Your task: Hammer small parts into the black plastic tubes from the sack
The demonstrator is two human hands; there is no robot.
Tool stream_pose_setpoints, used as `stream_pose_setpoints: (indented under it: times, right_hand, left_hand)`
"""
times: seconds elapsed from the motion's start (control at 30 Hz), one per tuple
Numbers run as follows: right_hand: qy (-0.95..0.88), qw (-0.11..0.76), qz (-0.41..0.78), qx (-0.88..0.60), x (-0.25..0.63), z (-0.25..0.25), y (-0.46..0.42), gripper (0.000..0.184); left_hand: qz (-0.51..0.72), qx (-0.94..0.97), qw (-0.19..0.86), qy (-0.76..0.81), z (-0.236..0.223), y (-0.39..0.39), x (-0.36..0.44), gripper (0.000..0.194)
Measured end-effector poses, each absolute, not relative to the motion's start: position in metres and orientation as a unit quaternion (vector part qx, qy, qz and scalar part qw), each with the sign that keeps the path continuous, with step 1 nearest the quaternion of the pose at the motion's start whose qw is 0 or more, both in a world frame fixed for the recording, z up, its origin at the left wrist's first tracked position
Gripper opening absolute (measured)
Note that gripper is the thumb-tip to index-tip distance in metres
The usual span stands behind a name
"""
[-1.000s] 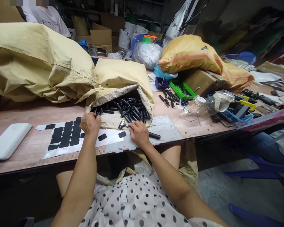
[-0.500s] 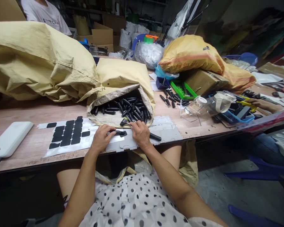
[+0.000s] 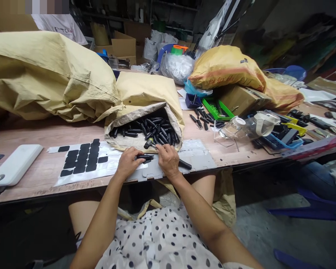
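Observation:
My left hand (image 3: 129,162) is closed on a slim black pen-like part (image 3: 145,157), held low over a grey cardboard sheet (image 3: 204,157) at the table's front edge. In my right hand (image 3: 168,160) is a small hammer (image 3: 148,143) with a yellow-banded dark head, a thin metal shaft and a black handle emerging behind the fist. The hammer's head sits just above the part, apart from it. Right behind both hands, an open cream sack (image 3: 145,86) spills many black parts (image 3: 159,129) toward me. Left of my left hand lies a white sheet (image 3: 106,170) carrying black rounded pads (image 3: 83,158).
A white power bank (image 3: 15,164) with a cable lies at left, below a large cream sack (image 3: 44,74). To the right are a green tray (image 3: 226,116), clear bottles (image 3: 232,127) and a blue basket (image 3: 292,144) of black parts. A yellow sack (image 3: 226,65) rests on a carton (image 3: 240,99).
My left hand has shifted slightly right with the black part, closer to my right hand. The hammer stays nearly in place. Another person's hand at the right has left the view.

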State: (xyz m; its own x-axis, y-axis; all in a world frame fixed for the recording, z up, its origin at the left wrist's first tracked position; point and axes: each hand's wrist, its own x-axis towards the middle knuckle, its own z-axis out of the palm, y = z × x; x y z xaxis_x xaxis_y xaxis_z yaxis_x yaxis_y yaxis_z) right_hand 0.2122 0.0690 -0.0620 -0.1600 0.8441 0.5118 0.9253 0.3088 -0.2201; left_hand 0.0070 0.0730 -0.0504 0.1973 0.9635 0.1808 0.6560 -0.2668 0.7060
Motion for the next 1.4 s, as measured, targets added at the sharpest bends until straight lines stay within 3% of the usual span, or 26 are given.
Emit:
stream_pose_setpoints:
  times: [0.5, 0.93, 1.07, 1.3, 1.4]
  right_hand:
    - [-0.785, 0.298, 0.072, -0.538, 0.223, -0.040, 0.043, 0.041]
    - [-0.811, 0.228, 0.027, -0.539, 0.220, -0.028, 0.036, 0.045]
    - [-0.806, 0.249, 0.035, -0.536, 0.215, -0.023, 0.038, 0.044]
    - [-0.825, 0.216, 0.032, -0.522, 0.199, -0.027, 0.038, 0.046]
    - [-0.817, 0.226, 0.032, -0.529, 0.200, -0.029, 0.042, 0.044]
  left_hand:
    - [0.326, 0.715, 0.266, 0.559, -0.056, 0.076, 0.010, 0.012]
    - [0.326, 0.707, 0.266, 0.568, -0.056, 0.076, 0.013, 0.011]
    - [0.328, 0.706, 0.268, 0.567, -0.054, 0.077, 0.015, 0.011]
    - [0.351, 0.640, 0.301, 0.614, -0.051, 0.071, 0.017, 0.037]
    - [0.356, 0.640, 0.304, 0.610, -0.052, 0.070, 0.017, 0.040]
